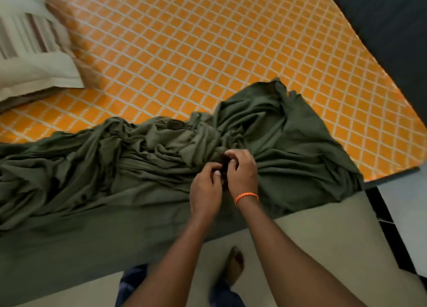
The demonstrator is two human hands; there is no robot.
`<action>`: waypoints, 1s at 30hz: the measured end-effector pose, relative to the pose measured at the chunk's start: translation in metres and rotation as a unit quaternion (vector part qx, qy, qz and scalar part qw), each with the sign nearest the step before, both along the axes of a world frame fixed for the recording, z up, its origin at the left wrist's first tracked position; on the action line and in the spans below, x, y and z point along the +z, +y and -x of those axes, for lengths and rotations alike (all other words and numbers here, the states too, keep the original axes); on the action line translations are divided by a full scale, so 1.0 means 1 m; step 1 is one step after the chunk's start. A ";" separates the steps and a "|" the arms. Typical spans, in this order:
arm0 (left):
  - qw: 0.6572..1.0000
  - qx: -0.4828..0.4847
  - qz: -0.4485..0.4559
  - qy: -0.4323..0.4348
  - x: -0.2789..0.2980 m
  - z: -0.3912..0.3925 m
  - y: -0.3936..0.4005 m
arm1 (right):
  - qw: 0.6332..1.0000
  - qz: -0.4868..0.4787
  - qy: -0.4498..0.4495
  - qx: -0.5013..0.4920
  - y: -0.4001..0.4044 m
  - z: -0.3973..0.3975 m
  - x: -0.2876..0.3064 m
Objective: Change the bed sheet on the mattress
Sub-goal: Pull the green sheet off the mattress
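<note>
Sheet [138, 163] bunched lengthwise along mattress [184, 52] edge

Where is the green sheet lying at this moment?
In the head view, the green sheet lies bunched along the near edge of the orange mattress, with the left hand and right hand gripping its folds right of centre.

Both hands [224, 177] in crumpled green sheet [138, 159]

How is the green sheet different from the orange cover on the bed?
The green sheet is plain and bunched in wrinkles; the orange mattress cover has a white diamond pattern and lies flat. Both hands, left hand and right hand, pinch the green sheet, not the orange cover. Both lie on the bed.
</note>
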State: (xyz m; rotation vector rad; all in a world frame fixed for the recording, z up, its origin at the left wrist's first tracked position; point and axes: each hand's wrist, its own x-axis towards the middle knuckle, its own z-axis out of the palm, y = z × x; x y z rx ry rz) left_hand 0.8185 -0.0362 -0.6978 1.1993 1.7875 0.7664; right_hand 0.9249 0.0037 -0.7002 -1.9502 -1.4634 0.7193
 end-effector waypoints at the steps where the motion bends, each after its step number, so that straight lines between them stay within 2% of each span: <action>1: 1.000 -0.005 0.020 -0.001 -0.004 -0.014 0.000 | 1.000 0.012 -0.009 -0.005 -0.005 -0.018 -0.006; 4: 0.998 -0.029 0.043 -0.017 -0.012 -0.054 0.003 | 0.998 0.044 -0.043 -0.027 -0.017 -0.069 -0.023; 8: 0.995 -0.088 0.051 -0.023 -0.021 -0.104 0.010 | 0.989 0.051 -0.086 -0.109 -0.027 -0.145 -0.036; 12: 0.980 -0.169 0.067 0.079 -0.028 -0.143 0.018 | 0.969 0.093 -0.148 -0.177 -0.036 -0.217 -0.038; 14: 0.956 -0.234 0.085 0.155 -0.030 -0.160 0.024 | 0.960 0.100 -0.180 -0.190 -0.037 -0.244 -0.038; 16: 0.934 -0.285 0.114 0.182 -0.042 -0.173 0.027 | 0.951 0.099 -0.214 -0.199 -0.035 -0.265 -0.038; 19: 0.919 -0.316 0.148 0.186 -0.061 -0.179 0.030 | 0.942 0.088 -0.282 -0.157 -0.027 -0.280 -0.040; 22: 0.916 -0.319 0.144 0.196 -0.070 -0.178 0.031 | 0.930 0.028 -0.365 -0.041 -0.011 -0.278 -0.044; 25: 0.915 -0.320 0.147 0.195 -0.073 -0.176 0.033 | 0.895 -0.005 -0.440 0.070 0.006 -0.264 -0.046; 27: 0.911 -0.327 0.153 0.198 -0.071 -0.175 0.038 | 0.879 -0.003 -0.470 0.087 0.014 -0.258 -0.044; 30: 0.911 -0.331 0.161 0.185 -0.067 -0.173 0.042 | 0.908 -0.039 -0.414 0.042 0.020 -0.248 -0.035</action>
